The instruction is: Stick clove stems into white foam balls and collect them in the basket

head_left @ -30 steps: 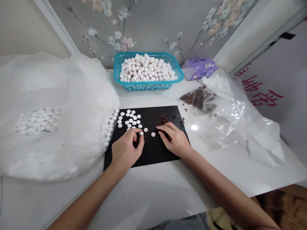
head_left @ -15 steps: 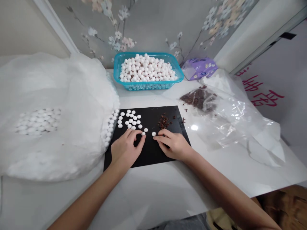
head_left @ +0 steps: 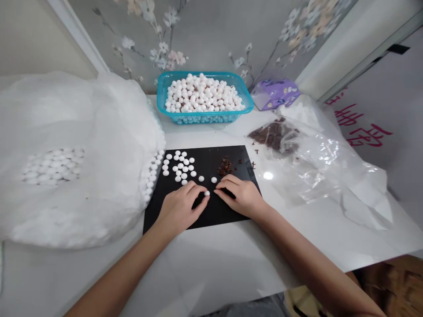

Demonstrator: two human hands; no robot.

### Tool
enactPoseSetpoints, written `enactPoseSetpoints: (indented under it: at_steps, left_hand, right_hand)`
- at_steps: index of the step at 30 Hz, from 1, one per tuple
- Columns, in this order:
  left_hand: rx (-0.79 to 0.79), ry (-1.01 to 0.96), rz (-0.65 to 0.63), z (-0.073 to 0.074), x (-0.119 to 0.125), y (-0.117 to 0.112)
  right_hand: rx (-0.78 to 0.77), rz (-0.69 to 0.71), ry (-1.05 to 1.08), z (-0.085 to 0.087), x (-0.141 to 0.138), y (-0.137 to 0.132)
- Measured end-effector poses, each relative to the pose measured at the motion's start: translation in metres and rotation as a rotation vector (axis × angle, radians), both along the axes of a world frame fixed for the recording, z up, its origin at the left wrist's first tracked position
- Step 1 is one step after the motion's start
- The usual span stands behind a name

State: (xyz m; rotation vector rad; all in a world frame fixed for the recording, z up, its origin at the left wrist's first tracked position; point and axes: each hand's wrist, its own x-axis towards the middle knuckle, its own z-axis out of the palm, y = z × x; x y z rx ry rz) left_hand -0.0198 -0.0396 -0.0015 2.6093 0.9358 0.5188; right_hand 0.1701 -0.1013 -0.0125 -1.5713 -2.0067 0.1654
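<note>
Both my hands rest on a black mat (head_left: 224,211) in the middle of the table. My left hand (head_left: 180,209) pinches a small white bead (head_left: 207,193) between thumb and forefinger. My right hand (head_left: 239,196) lies just right of it with curled fingers, its fingertips close to the same bead; what it holds, if anything, is hidden. Several loose white beads (head_left: 180,166) lie on the far left of the mat, and a small heap of dark red bits (head_left: 225,167) lies beyond my right hand.
A turquoise basket (head_left: 161,94) heaped with white balls stands at the back. A big white bag (head_left: 72,154) of beads fills the left. A clear plastic bag (head_left: 310,154) with dark red material lies right, a purple pack (head_left: 276,93) behind it.
My left hand has drawn one white bead toward me and to the right. My right hand has moved slightly nearer to it.
</note>
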Motion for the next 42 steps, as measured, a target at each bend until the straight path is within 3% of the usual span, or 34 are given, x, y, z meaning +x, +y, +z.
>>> enactPoseSetpoints:
  at_steps: [9,17,25,32,42]
  left_hand:
    - [-0.014,-0.003,0.002,-0.001,0.0,0.0]
    - [-0.156,0.048,0.018,0.004,0.001,0.003]
    - [-0.278,0.049,0.053,0.004,0.001,0.006]
    - [-0.294,0.063,0.053,0.005,0.002,0.006]
    - [-0.317,0.057,0.045,0.002,0.0,0.007]
  right_hand:
    - [-0.157,-0.017,0.166,0.004,0.017,0.0]
    - [-0.106,-0.113,0.484,0.001,-0.012,-0.003]
    - [-0.112,-0.096,0.431,0.0,-0.022,-0.003]
    - [-0.052,-0.116,0.309,-0.002,-0.028,-0.003]
    - [-0.147,-0.015,0.494,-0.001,-0.023,-0.003]
